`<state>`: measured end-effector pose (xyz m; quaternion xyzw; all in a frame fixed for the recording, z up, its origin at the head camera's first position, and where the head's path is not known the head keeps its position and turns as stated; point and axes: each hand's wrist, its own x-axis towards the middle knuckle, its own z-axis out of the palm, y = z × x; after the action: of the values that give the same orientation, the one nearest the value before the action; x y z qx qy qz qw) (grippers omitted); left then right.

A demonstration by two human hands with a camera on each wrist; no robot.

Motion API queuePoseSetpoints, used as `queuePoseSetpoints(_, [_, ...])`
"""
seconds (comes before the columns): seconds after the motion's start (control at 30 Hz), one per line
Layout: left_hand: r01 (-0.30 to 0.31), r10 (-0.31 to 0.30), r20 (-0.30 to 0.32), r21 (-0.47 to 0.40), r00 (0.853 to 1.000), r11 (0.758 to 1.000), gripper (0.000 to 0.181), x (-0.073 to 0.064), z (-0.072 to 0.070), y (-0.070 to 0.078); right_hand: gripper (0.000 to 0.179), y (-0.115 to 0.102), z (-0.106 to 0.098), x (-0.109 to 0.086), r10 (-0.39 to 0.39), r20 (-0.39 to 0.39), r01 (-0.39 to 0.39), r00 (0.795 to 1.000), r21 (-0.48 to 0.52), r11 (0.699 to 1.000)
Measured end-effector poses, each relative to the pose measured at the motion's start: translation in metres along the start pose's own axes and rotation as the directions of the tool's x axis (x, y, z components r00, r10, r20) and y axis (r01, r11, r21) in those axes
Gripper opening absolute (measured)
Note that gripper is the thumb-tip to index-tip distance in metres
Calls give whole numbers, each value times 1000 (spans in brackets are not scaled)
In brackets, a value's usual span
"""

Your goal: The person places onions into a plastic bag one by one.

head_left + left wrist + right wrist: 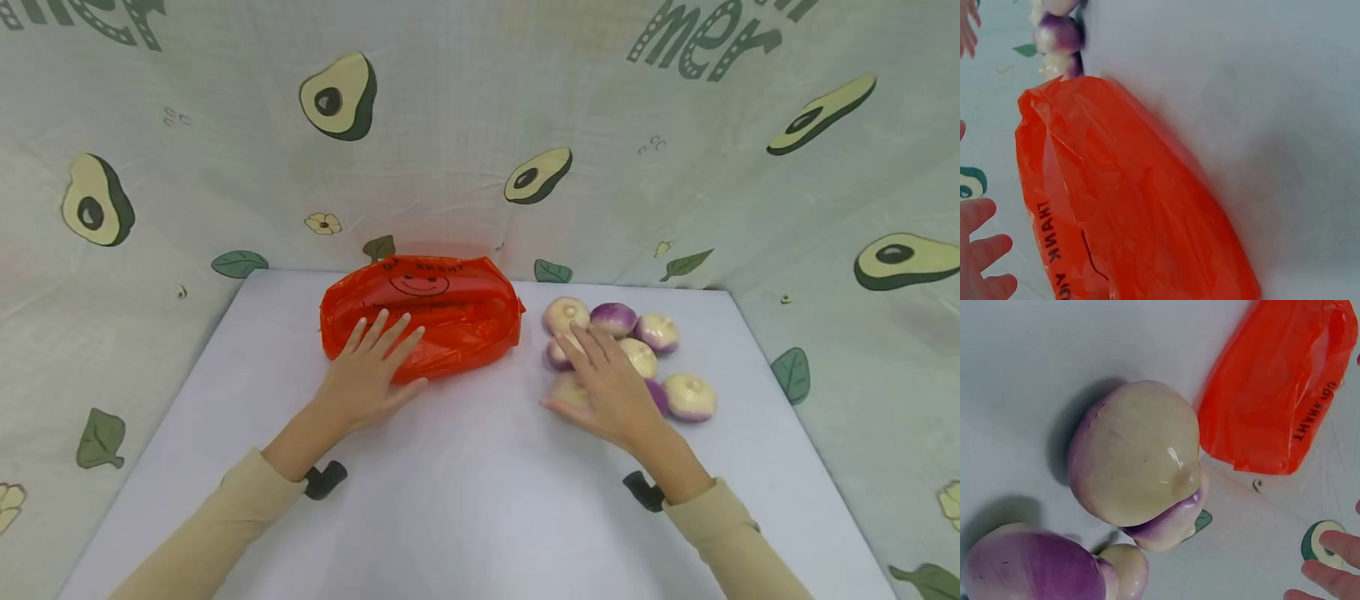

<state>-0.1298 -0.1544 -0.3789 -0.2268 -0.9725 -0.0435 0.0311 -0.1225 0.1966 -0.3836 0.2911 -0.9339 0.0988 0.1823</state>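
Observation:
A red plastic bag with a printed smiling face and lettering lies at the back of the white table, left of centre. My left hand spreads its fingers over the bag's front left part; in the left wrist view the bag fills the middle, with fingertips at the left edge. Several white-and-purple turnips sit in a group at the back right. Above them my right hand has its fingers extended, hiding part of the group. A large turnip is close in the right wrist view.
The white table has its back edge against a hanging cloth printed with avocados and leaves. The same cloth shows along both sides. Black wrist mounts show beneath the sleeves.

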Motion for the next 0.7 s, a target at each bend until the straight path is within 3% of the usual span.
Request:
queuePoseSetpoints(0.23, [11, -11, -51, 5, 999, 1000, 73, -6, -2, -8, 81, 1, 1, -7, 95, 33, -97, 995, 51, 994])
queuePoseSetpoints(0.7, [79, -85, -133, -48, 987, 996, 73, -17, 4, -24, 80, 4, 18, -35, 228, -12, -223, 974, 149, 963])
